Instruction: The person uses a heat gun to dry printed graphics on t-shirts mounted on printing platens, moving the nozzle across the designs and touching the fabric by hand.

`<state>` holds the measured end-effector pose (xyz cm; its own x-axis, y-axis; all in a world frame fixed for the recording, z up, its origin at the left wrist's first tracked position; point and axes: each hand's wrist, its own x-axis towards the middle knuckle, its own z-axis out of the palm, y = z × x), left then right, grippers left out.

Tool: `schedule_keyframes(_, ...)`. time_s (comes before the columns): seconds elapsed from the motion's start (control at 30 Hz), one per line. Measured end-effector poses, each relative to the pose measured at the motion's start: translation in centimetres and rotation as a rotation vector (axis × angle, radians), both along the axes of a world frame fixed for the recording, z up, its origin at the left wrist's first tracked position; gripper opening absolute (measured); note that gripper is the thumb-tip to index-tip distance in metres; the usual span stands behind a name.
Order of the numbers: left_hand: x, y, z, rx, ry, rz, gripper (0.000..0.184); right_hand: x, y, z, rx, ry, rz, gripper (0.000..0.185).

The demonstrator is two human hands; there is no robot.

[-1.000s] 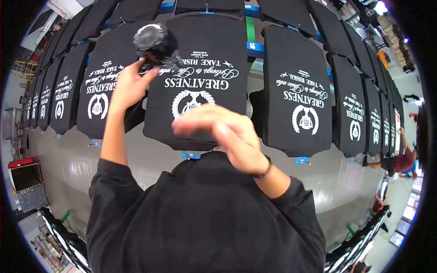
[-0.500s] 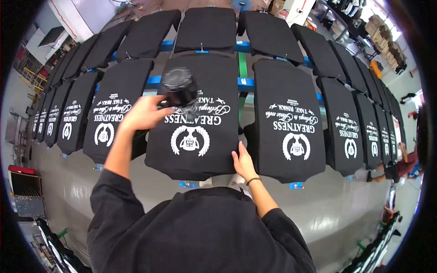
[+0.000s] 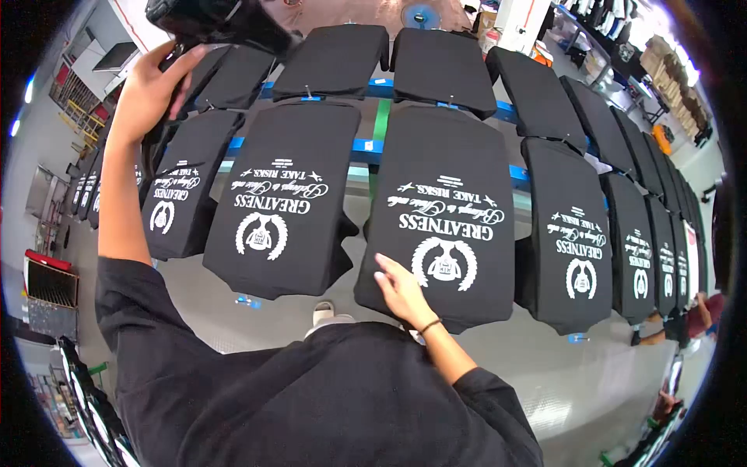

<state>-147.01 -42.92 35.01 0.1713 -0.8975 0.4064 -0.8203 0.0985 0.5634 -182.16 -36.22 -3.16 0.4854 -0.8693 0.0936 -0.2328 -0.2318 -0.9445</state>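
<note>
My left hand (image 3: 152, 93) is raised at the upper left, fingers wrapped around the handle of a black hair dryer (image 3: 210, 19). Its nozzle points right, and a dark cord hangs below the hand. My right hand (image 3: 401, 292) rests, fingers extended, on the lower left part of a black T-shirt (image 3: 443, 156) stretched over a board. White upside-down lettering reading "GREATNESS" and a wreath emblem are printed on it. To its left lies another printed black T-shirt (image 3: 292, 140), with neither hand touching it.
More printed black shirts on boards curve away to both sides, such as one at the right (image 3: 566, 187). Behind is a row of plain black boards (image 3: 443, 70) on blue rails (image 3: 366, 145). A blue fan (image 3: 420, 15) stands at the back. Another person (image 3: 696, 315) is at far right.
My view has shifted right along the row. The hair dryer has gone from above the left shirt up to the upper left. My right hand now lies on the neighbouring shirt to the right.
</note>
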Motion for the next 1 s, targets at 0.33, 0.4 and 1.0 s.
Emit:
schedule_keyframes(0.33,-15.4,0.2,12.0,0.002,-0.314,0.026,0.036,-19.8,-0.9,-4.1,-0.138,0.076,-0.547,0.021)
schedule_keyframes(0.4,-17.6,0.7,12.5,-0.019,-0.269,0.002,0.036,-21.6,-1.0,-4.4,-0.187,0.123,-0.642,0.019)
schedule_keyframes(1.0,-23.6,2.7,5.6,0.084,-0.187,0.18,0.039,-23.6,-0.9,-7.3,-0.19,0.325,-0.741,0.022)
